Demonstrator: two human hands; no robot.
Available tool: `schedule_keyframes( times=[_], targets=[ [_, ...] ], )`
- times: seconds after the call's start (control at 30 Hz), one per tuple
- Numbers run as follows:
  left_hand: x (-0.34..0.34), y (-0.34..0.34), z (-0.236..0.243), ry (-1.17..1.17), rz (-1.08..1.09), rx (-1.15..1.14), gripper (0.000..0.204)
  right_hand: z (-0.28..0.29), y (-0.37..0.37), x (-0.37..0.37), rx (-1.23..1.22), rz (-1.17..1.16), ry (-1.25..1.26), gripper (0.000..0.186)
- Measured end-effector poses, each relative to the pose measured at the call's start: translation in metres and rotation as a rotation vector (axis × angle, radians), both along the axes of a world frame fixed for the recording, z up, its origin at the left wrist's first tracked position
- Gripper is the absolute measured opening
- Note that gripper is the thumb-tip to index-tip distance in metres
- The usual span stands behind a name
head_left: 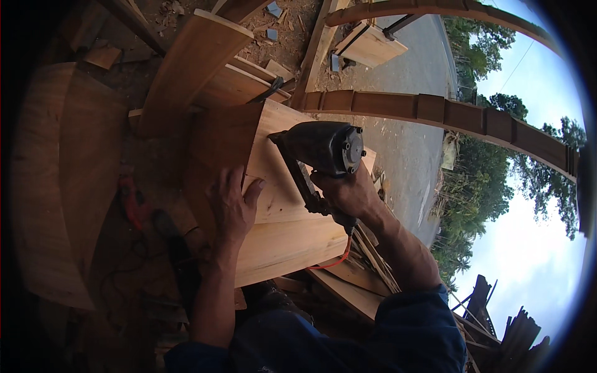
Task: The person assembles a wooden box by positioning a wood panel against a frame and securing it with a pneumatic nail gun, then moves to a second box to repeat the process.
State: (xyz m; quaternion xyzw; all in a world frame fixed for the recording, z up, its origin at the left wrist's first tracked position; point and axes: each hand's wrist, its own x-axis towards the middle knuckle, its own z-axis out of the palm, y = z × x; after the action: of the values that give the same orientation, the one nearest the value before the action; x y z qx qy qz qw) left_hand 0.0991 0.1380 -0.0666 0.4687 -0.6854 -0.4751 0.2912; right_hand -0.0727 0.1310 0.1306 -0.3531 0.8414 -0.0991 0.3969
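Note:
In front of me stands a box-like wooden piece with a pale panel (273,196) facing up and a darker side (217,140) falling away to the left. My left hand (233,208) lies over the corner edge between these two faces, fingers extended and thumb apart. A black nail gun (320,149) is gripped by its handle in my right hand (353,193). Its nose meets the pale panel near the far edge. The magazine slants back toward me over the panel. From the handle's base hangs an orange hose (346,253).
Large wooden panels (59,180) stand at the left, and a curved board (193,71) leans beyond the box. A red tool (132,202) lies low on the left. Scrap strips (373,264) are piled right of the box. Beyond notched wooden beams (429,110) runs a road (398,78).

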Motion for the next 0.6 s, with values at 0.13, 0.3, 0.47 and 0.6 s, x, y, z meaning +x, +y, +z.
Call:
schedule_keyframes(
  times=[0.13,0.3,0.47,0.6],
  targets=[
    [0.0,-0.001,0.0,0.0,0.009,0.003,0.045,0.003,-0.003,-0.002,0.006,0.057,0.036,0.019],
    [0.0,-0.002,0.004,-0.037,-0.017,-0.009,0.045,0.003,-0.004,-0.006,0.071,-0.033,-0.031,0.018],
    [0.0,-0.005,0.008,-0.05,-0.044,0.04,0.045,-0.004,-0.002,-0.012,0.003,0.066,0.012,0.017],
    [-0.001,-0.002,0.002,-0.008,-0.036,0.057,0.047,0.001,-0.003,-0.008,0.077,0.026,-0.011,0.017]
  ],
)
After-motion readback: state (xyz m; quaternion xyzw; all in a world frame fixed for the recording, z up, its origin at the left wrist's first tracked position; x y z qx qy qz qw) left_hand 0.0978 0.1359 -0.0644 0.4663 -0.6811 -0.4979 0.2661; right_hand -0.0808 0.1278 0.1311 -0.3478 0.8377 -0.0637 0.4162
